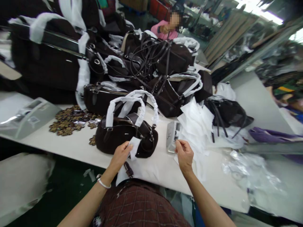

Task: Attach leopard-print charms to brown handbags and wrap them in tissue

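Note:
A dark brown handbag sits upright on the table in front of me, its two raised handles wrapped in white paper. My left hand pinches a small white paper piece in front of the bag's lower side. To the right, my right hand has its thumb and fingers pressed together at the edge of a small grey box. Whatever those fingers hold, if anything, is too small to make out. Under my left hand lies a dark brown strap-like piece on white paper.
Behind stand several more dark handbags with wrapped handles. Brown patterned flower-shaped pieces lie in a heap at left beside a clear bin. White paper sheets and clear plastic bags lie at right. A person in pink is across the table.

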Demonstrator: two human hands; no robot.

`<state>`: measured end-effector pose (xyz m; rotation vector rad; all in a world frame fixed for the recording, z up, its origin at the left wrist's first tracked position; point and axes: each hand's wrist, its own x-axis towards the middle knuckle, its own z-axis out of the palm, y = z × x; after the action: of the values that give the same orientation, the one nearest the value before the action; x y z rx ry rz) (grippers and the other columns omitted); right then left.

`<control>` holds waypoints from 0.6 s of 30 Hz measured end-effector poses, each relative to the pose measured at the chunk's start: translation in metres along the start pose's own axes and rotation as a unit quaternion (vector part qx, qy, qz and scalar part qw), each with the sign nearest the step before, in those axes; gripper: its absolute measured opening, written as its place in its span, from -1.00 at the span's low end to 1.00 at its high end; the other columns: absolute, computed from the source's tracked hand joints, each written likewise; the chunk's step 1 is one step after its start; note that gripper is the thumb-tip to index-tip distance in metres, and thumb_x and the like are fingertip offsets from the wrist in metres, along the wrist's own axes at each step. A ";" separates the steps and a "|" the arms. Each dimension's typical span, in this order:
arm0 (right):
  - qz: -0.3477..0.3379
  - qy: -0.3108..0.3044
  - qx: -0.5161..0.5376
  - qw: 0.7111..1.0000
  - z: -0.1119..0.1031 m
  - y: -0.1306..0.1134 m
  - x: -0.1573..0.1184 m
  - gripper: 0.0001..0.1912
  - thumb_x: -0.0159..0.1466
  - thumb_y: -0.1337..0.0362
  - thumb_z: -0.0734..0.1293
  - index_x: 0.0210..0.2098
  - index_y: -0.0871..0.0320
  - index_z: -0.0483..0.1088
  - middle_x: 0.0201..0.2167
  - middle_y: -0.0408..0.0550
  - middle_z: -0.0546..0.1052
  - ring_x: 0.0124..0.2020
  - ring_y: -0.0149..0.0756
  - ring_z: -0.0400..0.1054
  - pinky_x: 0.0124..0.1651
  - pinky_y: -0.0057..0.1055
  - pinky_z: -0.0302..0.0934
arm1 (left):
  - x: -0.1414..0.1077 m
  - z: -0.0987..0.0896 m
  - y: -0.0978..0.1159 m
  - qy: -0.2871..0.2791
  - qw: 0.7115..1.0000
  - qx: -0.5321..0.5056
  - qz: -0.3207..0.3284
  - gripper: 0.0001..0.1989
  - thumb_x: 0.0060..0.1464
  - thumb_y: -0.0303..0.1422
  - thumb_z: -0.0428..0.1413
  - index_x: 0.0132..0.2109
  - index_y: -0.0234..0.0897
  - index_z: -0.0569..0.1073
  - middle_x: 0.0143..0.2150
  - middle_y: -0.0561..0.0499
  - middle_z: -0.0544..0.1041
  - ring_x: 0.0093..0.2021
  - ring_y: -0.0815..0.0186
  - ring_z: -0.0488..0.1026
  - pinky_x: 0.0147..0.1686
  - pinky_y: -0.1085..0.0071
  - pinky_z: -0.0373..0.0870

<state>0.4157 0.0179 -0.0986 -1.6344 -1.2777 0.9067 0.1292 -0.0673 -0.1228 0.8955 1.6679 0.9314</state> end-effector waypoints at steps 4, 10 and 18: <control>0.086 0.071 -0.078 0.991 -0.060 0.073 0.030 -0.51 0.21 -0.12 0.26 -0.21 0.19 0.47 -0.33 0.00 0.58 -0.32 -0.21 0.50 -0.17 -0.28 0.37 | 0.002 0.001 -0.006 -0.014 0.999 -0.025 -0.030 -0.65 0.11 -0.07 0.07 -0.21 -0.28 0.50 -0.36 0.07 0.48 -0.32 0.30 0.36 -0.30 0.46 0.25; 0.090 -0.073 -0.315 0.942 -0.074 0.123 0.091 -0.49 0.30 0.04 0.14 0.07 0.18 0.45 0.16 0.06 0.45 0.24 -0.15 0.26 0.30 -0.23 0.08 | -0.004 0.005 -0.009 0.009 0.995 -0.065 -0.080 -0.55 0.05 -0.04 0.16 -0.03 -0.26 0.50 -0.27 0.03 0.55 -0.25 0.26 0.41 -0.27 0.47 0.30; 0.116 -0.113 -0.437 0.885 -0.068 0.116 0.172 -0.47 0.22 0.13 0.33 0.14 0.21 0.41 0.25 0.22 0.33 0.37 0.09 0.01 0.36 0.03 -0.21 | -0.014 0.012 -0.002 0.056 0.992 -0.058 -0.099 -0.55 -0.02 -0.05 0.22 -0.07 -0.25 0.52 -0.32 0.07 0.54 -0.32 0.31 0.40 -0.33 0.52 0.30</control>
<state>0.5557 0.1600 -0.1874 -2.4720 -1.8420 0.6968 0.1440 -0.0780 -0.1216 0.5965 1.7431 0.9452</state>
